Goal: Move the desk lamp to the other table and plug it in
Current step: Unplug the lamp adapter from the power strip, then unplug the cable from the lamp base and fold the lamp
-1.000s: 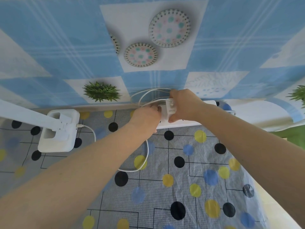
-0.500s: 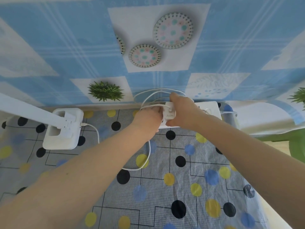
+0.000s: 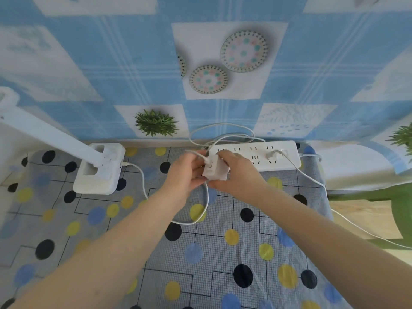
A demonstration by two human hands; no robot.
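1. Left hand [image 3: 186, 172]: fingers curled around the left side of a small white cube-shaped power adapter [image 3: 214, 171], with a thin white cable [image 3: 206, 204] leaving the adapter at the thumb.
2. Right hand [image 3: 235, 175]: fingers closed over the adapter's top and right side, so both hands grip it together, just in front of the strip's left end (whether its prongs touch a socket cannot be told).
3. Long white plastic power strip [image 3: 258, 155]: lies along the table's back edge against the wall; one white plug [image 3: 273, 154] sits in a socket toward its right end.
4. White desk lamp with a square hollow base [image 3: 99, 169]: stands on the table to the left of the hands, well apart from them, its arm slanting up and out of view to the left.
5. The cable loops across the grey gridded tablecloth with black, yellow and blue dots [image 3: 223, 253] to a connector at the lamp base's right side.
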